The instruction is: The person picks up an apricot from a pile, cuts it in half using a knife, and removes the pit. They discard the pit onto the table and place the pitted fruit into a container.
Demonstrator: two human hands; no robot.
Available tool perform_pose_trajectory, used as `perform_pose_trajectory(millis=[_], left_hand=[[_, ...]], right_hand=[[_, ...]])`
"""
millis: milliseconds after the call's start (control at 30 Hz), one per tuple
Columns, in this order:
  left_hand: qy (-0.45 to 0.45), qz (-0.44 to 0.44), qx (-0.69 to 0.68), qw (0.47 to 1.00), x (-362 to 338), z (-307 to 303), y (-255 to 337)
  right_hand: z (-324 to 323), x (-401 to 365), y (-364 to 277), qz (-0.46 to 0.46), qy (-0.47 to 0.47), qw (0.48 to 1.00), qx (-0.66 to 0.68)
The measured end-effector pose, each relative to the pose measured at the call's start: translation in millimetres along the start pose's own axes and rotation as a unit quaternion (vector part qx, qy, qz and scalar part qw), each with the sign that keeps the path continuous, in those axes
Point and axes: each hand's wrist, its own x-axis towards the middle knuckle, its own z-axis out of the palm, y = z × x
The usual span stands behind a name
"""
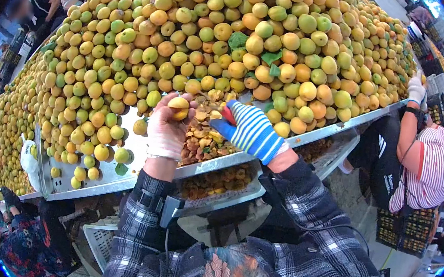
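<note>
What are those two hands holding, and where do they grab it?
The left hand holds one apricot by its sides, between thumb and fingertips. The striped-gloved right hand pinches a red thing, too hidden to name.

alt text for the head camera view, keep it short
A person's left hand holds an apricot beside their striped-gloved right hand, above a heap of brown pits on a metal table piled with fruit. Another person reaches in at the right.

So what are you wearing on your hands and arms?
The left hand wears a thin, pale glove; the right hand wears a knitted glove with blue and white stripes. Both sleeves are dark checked flannel. A small grey box is strapped at the left cuff, with a thin black cable.
</note>
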Motion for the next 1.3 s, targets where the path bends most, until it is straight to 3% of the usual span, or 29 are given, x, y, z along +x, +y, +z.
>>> perform_pose_trajectory(millis=[67,167,267,367,400,467,500,533,600,633,667,733,800,867,900,933,1000,1067,1133,1200,1233,1300], left_hand=[[-0.044,-0.018,0.093,0.995,-8,13,-6],[-0.1,-0.007,0.226,0.969,-15,23,-18],[-0.15,0.011,0.226,0.962,-23,32,-15],[-0.16,0.027,0.23,0.96,-31,42,-12],[-0.147,0.045,0.245,0.957,-33,45,-12],[-0.175,0.07,0.239,0.953,-28,41,-12],[-0.176,0.07,0.151,0.97,-26,43,-12],[-0.175,0.069,0.062,0.98,-24,42,-11],[-0.157,0.082,0.034,0.984,-20,37,-11],[-0.151,0.087,0.022,0.984,-19,35,-12],[-0.145,0.093,0.009,0.985,-18,34,-13],[-0.145,0.103,0.034,0.983,-16,26,-21],[-0.046,0.081,0.113,0.989,-15,18,-26],[-0.045,0.084,0.126,0.988,-11,13,-24],[-0.065,0.06,0.097,0.991,-13,15,-21],[-0.084,0.034,0.068,0.994,-15,17,-18],[-0.055,0.022,0.057,0.997,-19,23,-17],[-0.006,0.0,0.043,0.999,-18,19,-18],[-0.015,-0.003,0.037,0.999,-18,18,-24],[-0.023,-0.018,0.12,0.992,-22,22,-27],[0.022,-0.032,0.154,0.987,-25,27,-33],[0.027,-0.048,0.171,0.984,-32,34,-42]], right_hand=[[-2,2,-10,-0.001,0.072,0.994,0.086],[6,10,-4,-0.051,0.054,0.995,0.069],[8,10,3,-0.059,0.053,0.995,0.062],[18,15,9,-0.083,0.134,0.964,0.215],[28,28,8,-0.083,0.205,0.911,0.347],[3,15,6,0.142,0.086,0.808,0.565],[-2,13,3,0.181,0.076,0.785,0.588],[1,17,4,0.193,0.097,0.813,0.54],[9,27,2,0.135,0.12,0.94,0.29],[14,19,-1,0.17,0.07,0.931,0.317],[28,22,6,0.134,0.064,0.971,0.186],[51,22,9,0.099,0.073,0.981,0.147],[34,18,-7,0.129,0.018,0.966,0.222],[24,15,-16,0.165,-0.07,0.93,0.322],[30,18,-11,0.101,-0.054,0.955,0.274],[30,19,-9,0.101,-0.054,0.955,0.275],[22,19,-11,0.038,-0.023,0.99,0.131],[25,22,-7,0.041,0.107,0.954,0.278],[16,23,-12,0.08,0.199,0.802,0.557],[3,21,-9,0.078,0.127,0.693,0.706],[1,20,-11,0.07,0.135,0.67,0.727],[3,22,-11,0.053,0.144,0.616,0.773]])
